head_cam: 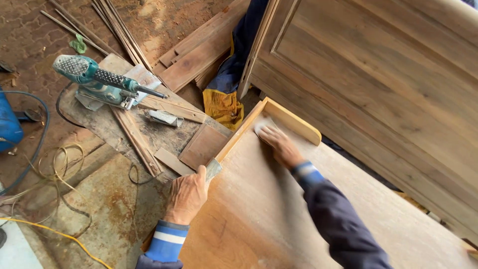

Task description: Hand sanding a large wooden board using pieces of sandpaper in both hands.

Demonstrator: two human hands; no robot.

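Up at the far corner the right hand point(280, 144) pressed sandpaper point(263, 124) flat, fingers extended; left hand point(186, 196) gripped the rim of the wooden panel point(259, 214); looked stiff, heavy, best held by its edges.

The right hand point(279, 144) presses sandpaper point(262, 125) onto the wooden panel point(259, 214) while the left hand point(186, 197) grips its raised edge point(239, 133).

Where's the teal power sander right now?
In the head view, the teal power sander lies upper left on a worn board, beside thin wood strips. It is apart from both hands, up-left of the left hand.
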